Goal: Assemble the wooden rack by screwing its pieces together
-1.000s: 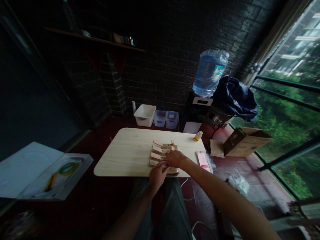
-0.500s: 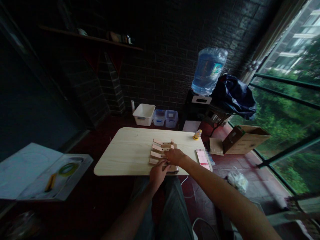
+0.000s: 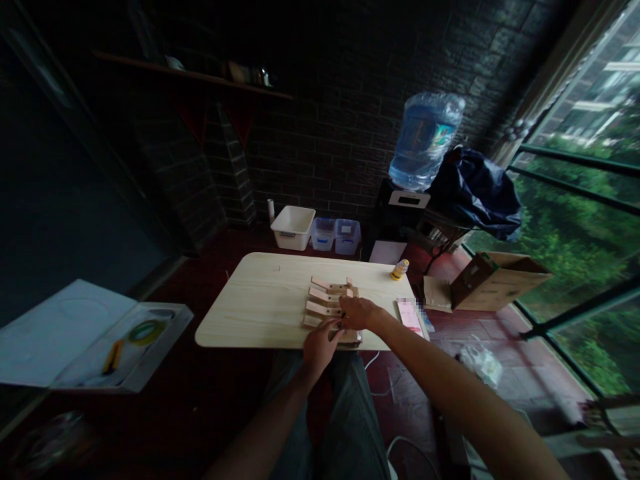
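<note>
A wooden piece with several slanted slats (image 3: 323,309) lies near the front edge of the pale table (image 3: 250,300), right of its middle. Over its front part is my left hand (image 3: 320,345), fingers bent together at the wood; what they pinch is too small to make out. My right hand (image 3: 358,313) comes in from the right, its fingertips closed and meeting the left ones above the slats. Whatever sits between those fingertips is hidden.
A yellow-capped bottle (image 3: 400,269) and a pink-screened phone (image 3: 409,315) are on the table's right side. Bins (image 3: 294,228) stand behind it on the floor. An open white case (image 3: 163,347) is at left, a cardboard box (image 3: 480,283) at right.
The whole view has shifted slightly, so everything appears a little further right. Both hands remain at the wooden piece, with only a small change in the fingers.
</note>
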Available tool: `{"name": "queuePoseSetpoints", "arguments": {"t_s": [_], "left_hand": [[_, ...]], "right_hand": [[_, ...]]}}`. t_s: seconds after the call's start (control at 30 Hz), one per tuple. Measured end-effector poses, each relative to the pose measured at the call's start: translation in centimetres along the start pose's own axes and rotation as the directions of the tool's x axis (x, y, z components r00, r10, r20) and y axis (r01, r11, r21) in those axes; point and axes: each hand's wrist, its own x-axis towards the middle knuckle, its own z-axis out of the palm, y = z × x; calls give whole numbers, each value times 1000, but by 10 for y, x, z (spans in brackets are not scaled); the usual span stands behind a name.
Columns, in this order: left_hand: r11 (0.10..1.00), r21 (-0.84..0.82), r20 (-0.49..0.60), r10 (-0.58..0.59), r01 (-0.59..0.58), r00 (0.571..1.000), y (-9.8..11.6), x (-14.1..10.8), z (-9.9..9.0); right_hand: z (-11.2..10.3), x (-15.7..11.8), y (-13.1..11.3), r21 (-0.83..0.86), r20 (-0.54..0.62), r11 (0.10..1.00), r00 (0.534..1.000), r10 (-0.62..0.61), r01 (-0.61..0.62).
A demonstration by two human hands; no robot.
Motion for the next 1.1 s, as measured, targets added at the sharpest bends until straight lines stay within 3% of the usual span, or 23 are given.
{"name": "queuePoseSetpoints", "arguments": {"t_s": [0.17, 0.43, 0.7, 1.1], "left_hand": [[1000, 3, -11, -8, 8, 1000, 1, 0, 0], [999, -4, 7, -32, 32, 999, 1, -3, 0], [999, -26, 9, -37, 37, 999, 6, -3, -5], [999, -6, 9, -41, 41, 999, -3, -1, 2]], "right_hand": [[2, -3, -3, -93, 6, 994, 998, -56, 56], [11, 5, -7, -10, 3, 987, 987, 160, -160], [5, 2, -4, -47, 40, 995, 996, -81, 83], [8, 8, -4, -76, 48, 993, 995, -86, 89]]}}
